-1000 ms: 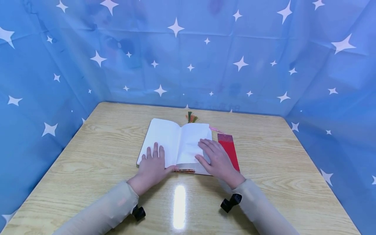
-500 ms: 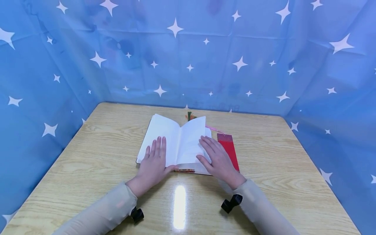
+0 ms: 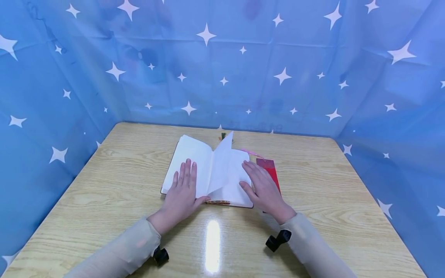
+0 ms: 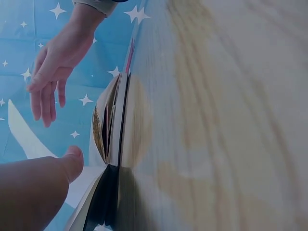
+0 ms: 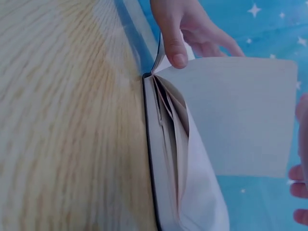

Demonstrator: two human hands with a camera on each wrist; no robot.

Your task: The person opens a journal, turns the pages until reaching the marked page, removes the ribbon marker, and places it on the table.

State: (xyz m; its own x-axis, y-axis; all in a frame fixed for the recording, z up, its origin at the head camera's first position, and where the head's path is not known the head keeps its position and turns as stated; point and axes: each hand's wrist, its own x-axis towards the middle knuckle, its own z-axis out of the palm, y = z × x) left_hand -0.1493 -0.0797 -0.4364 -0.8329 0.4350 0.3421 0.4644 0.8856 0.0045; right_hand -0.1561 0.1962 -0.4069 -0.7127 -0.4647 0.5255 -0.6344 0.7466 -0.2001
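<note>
A notebook (image 3: 191, 148) with blank white pages lies spread on the table. My left hand (image 3: 180, 197) rests on its left page with straight fingers, the thumb by the lower end of the spine. One raised page (image 3: 221, 166) stands up from the middle, leaning left; the right wrist view shows this loose page (image 5: 240, 110) broadside. Over the right edge of the notebook hovers my right hand (image 3: 265, 189), fingers relaxed and apart from the raised page. Between the page layers, at the lower edge, a patterned strip (image 3: 219, 202) peeks out.
A red bookmark (image 3: 272, 173) with a pink cord (image 3: 251, 153) lies right of the notebook, partly behind my right hand. Past the top edge, a green and orange tassel (image 3: 223, 136) pokes out. The wooden table (image 3: 121, 166) meets a starry blue cloth (image 3: 243, 77) behind.
The page by my right hand has lifted and swung up to the left. My right hand has shifted slightly right, off that page; the left hand's fingers have straightened and drawn together.
</note>
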